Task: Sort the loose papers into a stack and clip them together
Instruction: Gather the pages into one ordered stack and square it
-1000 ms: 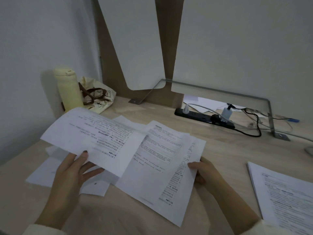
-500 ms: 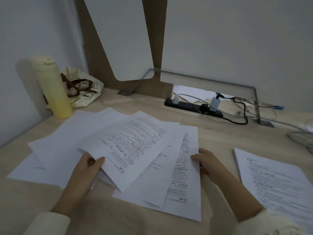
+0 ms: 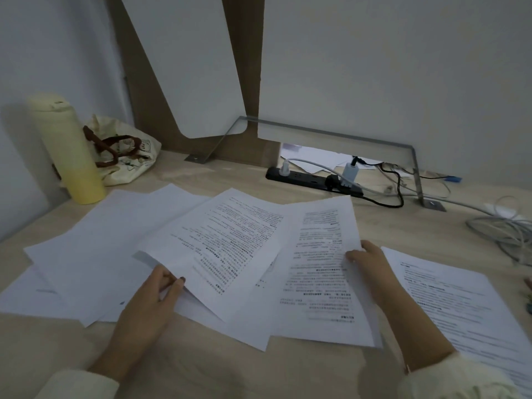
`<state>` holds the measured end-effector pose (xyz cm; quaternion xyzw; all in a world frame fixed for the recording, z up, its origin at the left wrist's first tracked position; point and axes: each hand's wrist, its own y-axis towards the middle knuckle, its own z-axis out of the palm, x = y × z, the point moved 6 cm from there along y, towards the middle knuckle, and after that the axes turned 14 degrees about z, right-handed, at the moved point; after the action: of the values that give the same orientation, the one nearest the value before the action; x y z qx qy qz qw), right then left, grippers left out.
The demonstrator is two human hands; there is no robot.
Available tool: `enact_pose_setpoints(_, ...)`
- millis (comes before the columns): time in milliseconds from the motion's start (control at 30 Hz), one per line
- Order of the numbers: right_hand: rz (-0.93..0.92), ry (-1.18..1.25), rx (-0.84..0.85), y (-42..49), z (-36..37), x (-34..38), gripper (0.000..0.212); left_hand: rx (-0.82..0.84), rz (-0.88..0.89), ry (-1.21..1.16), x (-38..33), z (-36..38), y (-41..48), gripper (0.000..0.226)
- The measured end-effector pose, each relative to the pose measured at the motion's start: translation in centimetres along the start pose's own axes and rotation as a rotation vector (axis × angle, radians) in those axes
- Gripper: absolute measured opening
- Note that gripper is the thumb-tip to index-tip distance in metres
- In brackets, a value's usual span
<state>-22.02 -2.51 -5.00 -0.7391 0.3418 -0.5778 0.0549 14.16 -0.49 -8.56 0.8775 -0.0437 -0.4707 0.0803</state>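
- A pale yellow bottle (image 3: 67,151) stands upright at the far left of the wooden desk (image 3: 201,367), close to the wall.
- A cream cloth bag (image 3: 129,159) with brown handles slumps just beside the bottle, on its right.
- Several mostly blank sheets (image 3: 95,240) lie fanned flat on the left part of the desk, overlapping one another.
- The left hand (image 3: 149,303) reaches in from a cream sleeve and pinches the near edge of a printed sheet (image 3: 221,243), a dark-nailed thumb at that edge and the other fingertips hidden under the paper.
- That printed sheet lies askew over the blank sheets and over the paper to its right, its held edge lifted slightly.
- A black power strip (image 3: 311,178) with plugs in it lies at the back of the desk, beyond the papers.
- A second printed page (image 3: 325,272) lies right of centre, tucked partly under the first.
- The right hand (image 3: 371,266) grips this page's right edge, thumb on top, fingers curled beneath.
- A neater stack of printed pages (image 3: 449,298) rests just beside the right forearm, apart from the loose ones.
- Pale cables (image 3: 506,228) lie coiled at the far right.
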Motion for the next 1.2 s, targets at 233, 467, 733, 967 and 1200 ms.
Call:
enact_pose_setpoints(233, -0.168, 0.295, -0.328, -1.7, -5.7, 0.8, 0.021, 0.027, -0.054, -0.088, -0.3, 0.1, -0.3, 0.011)
enact_pose_setpoints(467, -0.324, 0.807, -0.208, -6.3, -8.2, 4.7, 0.028, -0.082, 0.02, -0.271, -3.5, -0.3, -1.5, 0.021)
enact_pose_setpoints(733, -0.07, 0.452, 0.007, -4.6, 1.5, 1.3, 0.026, 0.0, -0.365, -0.932, -2.0, 3.3, -3.0, 0.021)
enact_pose_setpoints(967, 0.07, 0.336, 0.082, -3.2, 8.7, -1.6, 0.023, 0.088, -0.37, -0.957, -2.2, 4.4, -3.8, 0.026)
enact_pose_setpoints(1200, 0.032, 0.24, 0.352, -4.6, 11.0, -1.1, 0.022, 0.007, -0.315, -0.778, -1.9, 4.4, -3.0, 0.033)
